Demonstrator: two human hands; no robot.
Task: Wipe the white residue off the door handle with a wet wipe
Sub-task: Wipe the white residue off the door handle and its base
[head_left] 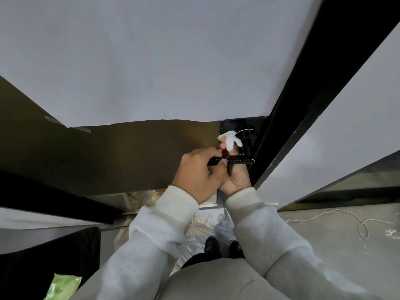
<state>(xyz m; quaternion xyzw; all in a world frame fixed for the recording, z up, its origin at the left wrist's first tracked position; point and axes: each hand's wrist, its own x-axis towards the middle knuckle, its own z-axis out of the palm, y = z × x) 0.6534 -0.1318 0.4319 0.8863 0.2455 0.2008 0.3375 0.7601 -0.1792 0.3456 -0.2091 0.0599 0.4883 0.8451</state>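
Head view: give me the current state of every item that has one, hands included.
door handle: black lever, gripped by both hands
wet wipe: bunched, pressed at the handle's neck
left hand: closed on the lever's free end
right hand: holds the wipe in its fingers
green packet: lying bottom left, untouched

A: Item: room around the grip on the door handle (242, 158)?

B: Left of the grip, bare brown door face (129, 152), open for a hand. Below, free air down to the plastic sheet (207, 226) on the floor.

A: Obstacles?

B: Black door frame (303, 109) just right of the grip, close against the lever's neck. The left hand (199, 172) covers the lever's free end; the right hand (234, 174) fills the gap beneath.
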